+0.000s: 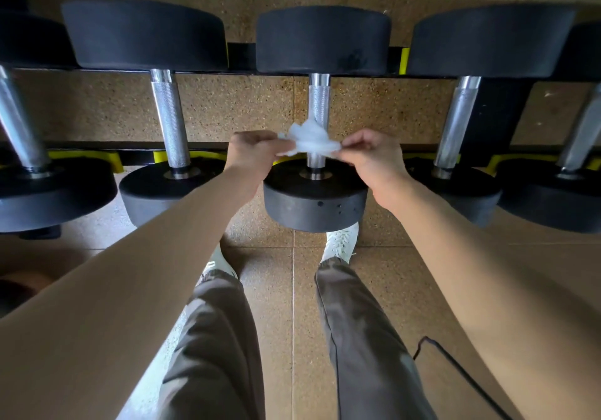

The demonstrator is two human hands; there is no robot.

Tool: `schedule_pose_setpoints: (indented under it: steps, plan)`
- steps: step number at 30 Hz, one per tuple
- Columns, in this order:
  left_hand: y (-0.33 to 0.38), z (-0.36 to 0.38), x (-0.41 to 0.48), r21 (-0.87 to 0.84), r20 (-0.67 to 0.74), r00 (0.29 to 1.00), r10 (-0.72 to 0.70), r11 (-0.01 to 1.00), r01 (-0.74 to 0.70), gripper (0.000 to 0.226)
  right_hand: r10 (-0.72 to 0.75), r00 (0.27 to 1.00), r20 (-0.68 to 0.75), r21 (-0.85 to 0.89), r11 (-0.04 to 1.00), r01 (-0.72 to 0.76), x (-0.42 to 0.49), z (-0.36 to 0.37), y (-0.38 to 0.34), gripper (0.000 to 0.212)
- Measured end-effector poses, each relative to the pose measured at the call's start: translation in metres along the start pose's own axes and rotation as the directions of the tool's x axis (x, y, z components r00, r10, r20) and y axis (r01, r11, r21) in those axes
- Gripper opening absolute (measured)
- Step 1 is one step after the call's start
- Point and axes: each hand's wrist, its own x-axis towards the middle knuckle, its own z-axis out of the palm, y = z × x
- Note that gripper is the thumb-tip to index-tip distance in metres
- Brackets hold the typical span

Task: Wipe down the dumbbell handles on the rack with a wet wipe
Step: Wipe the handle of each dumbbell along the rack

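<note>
Both hands up now, left hand (252,151) and right hand (369,154) each pinching the wet wipe (309,141) over the middle handle (318,104), ready, I'd say, to wrap and rub.

Knurled shiny metal handle (319,101), matt black rubbery weight heads (313,201), crumpled soft white wipe (309,140), speckled cork-like rough floor (279,289)

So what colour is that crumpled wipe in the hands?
White. The wipe shows best in the head view.
</note>
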Motion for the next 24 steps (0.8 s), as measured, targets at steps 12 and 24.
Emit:
schedule_pose_setpoints:
  steps: [12,24]
  plan:
    - [0.034,0.010,0.002,0.411,0.080,0.979,0.187,0.889,-0.204,0.013,-0.146,0.989,0.015,-0.230,0.962,0.146,0.006,-0.004,-0.031,0.015]
    - [0.042,0.011,0.012,0.098,-0.057,0.994,0.094,0.991,-0.088,0.024,0.104,0.981,-0.161,0.162,0.984,-0.078,0.013,0.006,-0.039,0.013]
